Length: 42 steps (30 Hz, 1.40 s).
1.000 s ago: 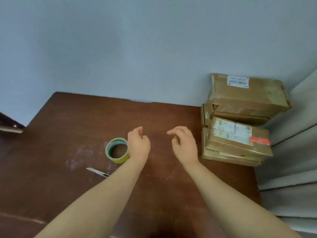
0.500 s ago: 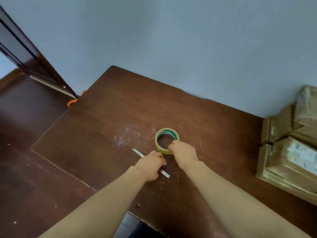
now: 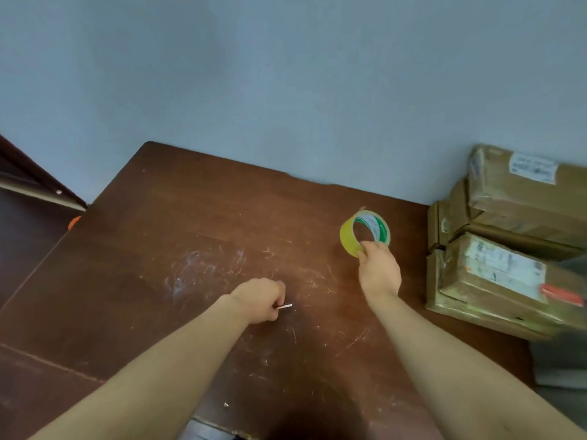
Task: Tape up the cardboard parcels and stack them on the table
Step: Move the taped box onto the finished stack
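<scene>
Two hands work over the brown surface (image 3: pixel 190 223). The left hand (image 3: pixel 259 300) is closed in a fist around a small cutter (image 3: pixel 285 306), and only its metal tip shows past the fingers. The right hand (image 3: pixel 379 271) pinches the lower rim of the yellow tape roll (image 3: pixel 348 236), which is held on edge with its opening facing the camera. The taped cardboard parcels (image 3: pixel 508 274) lie stacked at the right edge of the surface, near the wall (image 3: pixel 286 90). White scratches (image 3: pixel 197 268) mark the surface left of the hands.
</scene>
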### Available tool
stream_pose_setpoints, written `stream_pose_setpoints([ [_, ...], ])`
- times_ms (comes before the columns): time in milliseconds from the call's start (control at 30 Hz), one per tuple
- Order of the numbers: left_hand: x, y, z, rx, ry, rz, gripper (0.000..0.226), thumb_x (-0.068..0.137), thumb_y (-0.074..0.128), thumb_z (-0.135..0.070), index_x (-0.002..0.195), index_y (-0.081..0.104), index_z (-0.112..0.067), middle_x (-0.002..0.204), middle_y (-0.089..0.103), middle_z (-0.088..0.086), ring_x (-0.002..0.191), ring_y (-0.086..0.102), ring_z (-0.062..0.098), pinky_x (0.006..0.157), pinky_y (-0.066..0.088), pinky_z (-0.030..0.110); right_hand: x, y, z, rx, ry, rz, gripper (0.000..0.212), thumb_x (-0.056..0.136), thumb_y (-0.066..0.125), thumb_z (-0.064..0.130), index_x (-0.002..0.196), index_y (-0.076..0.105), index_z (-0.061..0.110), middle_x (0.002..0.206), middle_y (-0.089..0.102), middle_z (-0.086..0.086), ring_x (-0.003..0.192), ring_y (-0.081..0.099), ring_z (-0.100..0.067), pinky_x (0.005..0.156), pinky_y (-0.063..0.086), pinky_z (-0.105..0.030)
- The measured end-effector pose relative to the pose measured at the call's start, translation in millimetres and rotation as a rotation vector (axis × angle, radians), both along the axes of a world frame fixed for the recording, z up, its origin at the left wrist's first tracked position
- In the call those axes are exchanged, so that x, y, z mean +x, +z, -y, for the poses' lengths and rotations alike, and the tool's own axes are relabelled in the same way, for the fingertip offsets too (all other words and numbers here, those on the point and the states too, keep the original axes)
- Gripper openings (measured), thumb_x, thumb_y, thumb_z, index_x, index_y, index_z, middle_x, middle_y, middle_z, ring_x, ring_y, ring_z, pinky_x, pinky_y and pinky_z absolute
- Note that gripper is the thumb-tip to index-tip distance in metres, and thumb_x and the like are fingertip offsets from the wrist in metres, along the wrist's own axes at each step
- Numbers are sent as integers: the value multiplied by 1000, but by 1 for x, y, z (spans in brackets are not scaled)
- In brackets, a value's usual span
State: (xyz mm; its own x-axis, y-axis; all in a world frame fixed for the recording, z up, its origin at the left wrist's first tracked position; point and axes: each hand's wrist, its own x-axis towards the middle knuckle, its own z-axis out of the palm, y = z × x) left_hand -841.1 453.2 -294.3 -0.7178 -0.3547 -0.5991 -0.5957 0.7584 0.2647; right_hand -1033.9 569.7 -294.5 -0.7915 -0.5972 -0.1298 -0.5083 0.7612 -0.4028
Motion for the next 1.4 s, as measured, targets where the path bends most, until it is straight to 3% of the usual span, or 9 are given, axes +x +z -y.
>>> stream_pose_setpoints([
  [133,-34,29,24,147,455,-451,44,80,70,-14,120,59,-26,88,64,-2,80,59,14,78,45,24,-22,-11,-17,172,-61,27,27,94,41,0,114,58,5,117,55,-15,101,57,-34,72,41,-33],
  [333,-86,60,33,436,1197,-903,14,78,71,-2,72,62,-11,66,63,2,48,57,6,61,55,22,-31,-6,-23,75,-18,240,70,90,42,-5,151,22,23,159,10,0,132,41,-25,95,42,-31],
  [467,-102,58,26,711,1559,-1059,16,81,65,9,76,55,-3,70,55,6,57,57,10,65,58,21,-23,1,-28,-346,-301,88,35,94,44,5,126,54,14,136,43,-5,108,55,-22,78,39,-28],
  [533,-108,57,19,843,1654,-1070,14,81,64,12,87,58,0,75,56,9,63,58,14,63,58,23,-13,7,-21,-553,-508,302,23,94,46,8,113,60,12,109,59,-3,84,58,-14,73,40,-25],
  [633,-118,54,0,981,1664,-1003,13,80,65,14,83,60,2,76,60,11,68,60,17,64,59,25,5,21,-1,-708,-609,895,18,98,50,20,110,60,11,89,68,-2,76,66,-12,67,51,-24],
  [733,-122,52,-19,1080,1573,-894,10,78,66,15,85,64,8,81,65,15,74,65,21,62,59,26,10,32,16,-881,-619,1212,23,98,48,34,112,53,17,105,68,-6,99,65,-21,91,51,-36],
  [833,-118,50,-30,1069,1430,-766,11,77,69,13,85,68,7,82,69,17,71,70,22,67,60,28,1,42,20,-1026,-738,1187,26,101,43,28,113,57,10,93,71,-8,93,68,-23,89,53,-39],
  [1067,-106,50,-36,1076,1146,-579,15,84,66,2,98,71,0,94,73,17,86,72,24,74,60,32,-5,44,19,-937,-817,1152,32,99,47,32,94,68,9,61,69,-1,59,69,-13,54,56,-26],
  [1400,-104,47,-42,1129,1326,-647,16,85,63,8,100,68,6,93,71,20,74,71,22,72,59,32,7,31,24,-992,-763,1322,12,95,51,4,101,59,11,80,75,-2,83,70,-15,67,56,-28],
])
